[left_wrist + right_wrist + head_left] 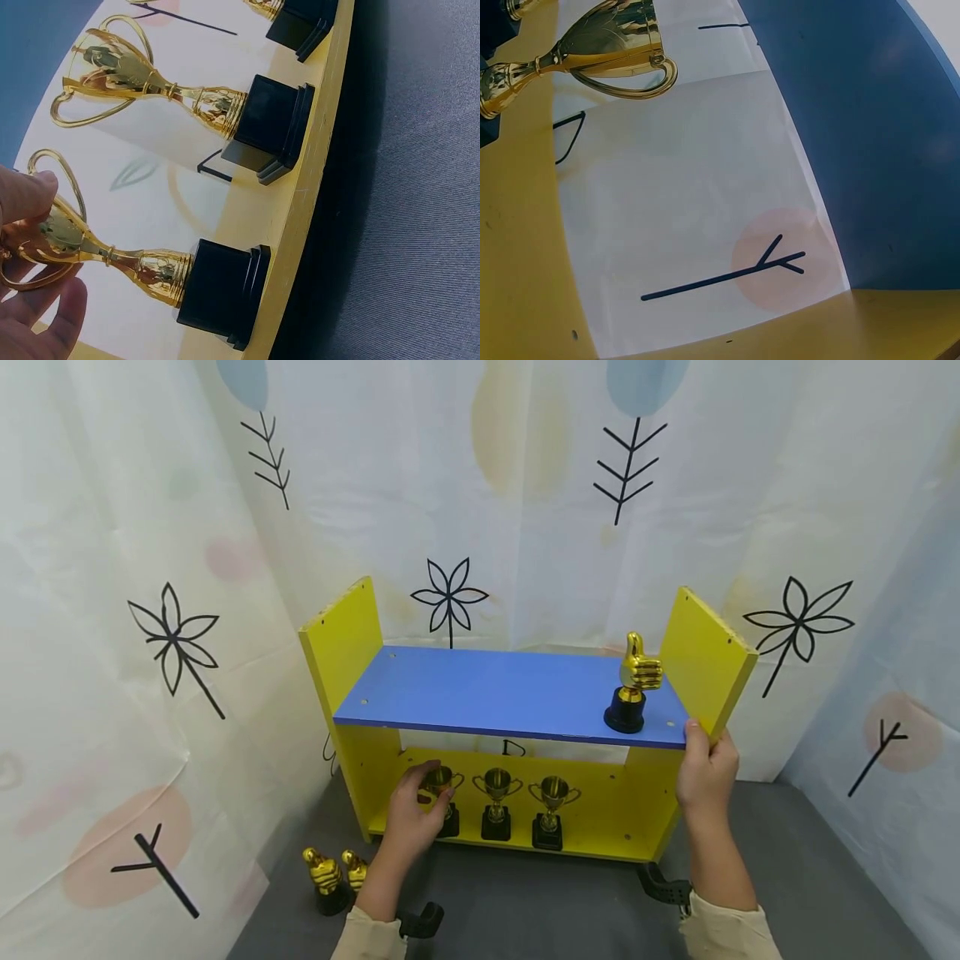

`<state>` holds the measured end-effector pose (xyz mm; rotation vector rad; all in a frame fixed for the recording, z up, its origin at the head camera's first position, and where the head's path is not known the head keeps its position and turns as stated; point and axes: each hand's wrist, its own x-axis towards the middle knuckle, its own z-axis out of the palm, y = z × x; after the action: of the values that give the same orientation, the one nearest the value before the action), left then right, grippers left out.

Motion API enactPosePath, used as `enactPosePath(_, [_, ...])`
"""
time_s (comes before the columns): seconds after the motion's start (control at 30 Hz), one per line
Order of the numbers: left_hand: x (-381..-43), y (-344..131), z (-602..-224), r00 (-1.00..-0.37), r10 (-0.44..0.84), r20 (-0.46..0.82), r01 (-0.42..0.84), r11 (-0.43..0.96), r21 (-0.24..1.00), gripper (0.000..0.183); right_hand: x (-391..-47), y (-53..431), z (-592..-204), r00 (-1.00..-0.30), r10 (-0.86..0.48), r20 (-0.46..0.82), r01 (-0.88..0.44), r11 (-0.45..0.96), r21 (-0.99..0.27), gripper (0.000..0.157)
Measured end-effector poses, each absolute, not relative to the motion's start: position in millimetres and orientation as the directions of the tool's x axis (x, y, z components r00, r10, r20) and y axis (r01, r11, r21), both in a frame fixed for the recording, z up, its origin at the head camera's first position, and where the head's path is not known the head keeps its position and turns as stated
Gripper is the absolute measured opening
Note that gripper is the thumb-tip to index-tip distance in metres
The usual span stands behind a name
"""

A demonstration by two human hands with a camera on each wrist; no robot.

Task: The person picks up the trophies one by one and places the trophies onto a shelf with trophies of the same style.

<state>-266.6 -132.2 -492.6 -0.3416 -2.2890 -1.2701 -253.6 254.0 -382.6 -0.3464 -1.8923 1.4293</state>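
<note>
Pale printed curtains (547, 543) hang behind a grey, fine-woven surface (540, 910); on it stands a yellow-and-blue shelf (487, 689). The right hand (707, 772) grips its right side panel (708, 652); the left hand (415, 814) pinches the leftmost two-handled cup (159, 271), shiny gold with a black block base, on the lower board (600, 810) beside two matching cups (497, 785)

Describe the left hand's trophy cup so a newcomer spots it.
Find the yellow shelf unit with the blue board. Beneath that board, three gold trophy cups stand in a row. In the head view it's the leftmost cup, the only one gripped by the left hand.
</note>
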Motion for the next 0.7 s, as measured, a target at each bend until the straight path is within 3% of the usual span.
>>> enactPosePath(0.7, [-264.8, -133.4, -493.7, -0.866, -0.029, 0.499, 0.416, 0.512, 0.752, 0.051, -252.7, 254.0, -383.2, -0.702, 0.602, 0.381, -0.215, 0.331, -0.919, 0.032])
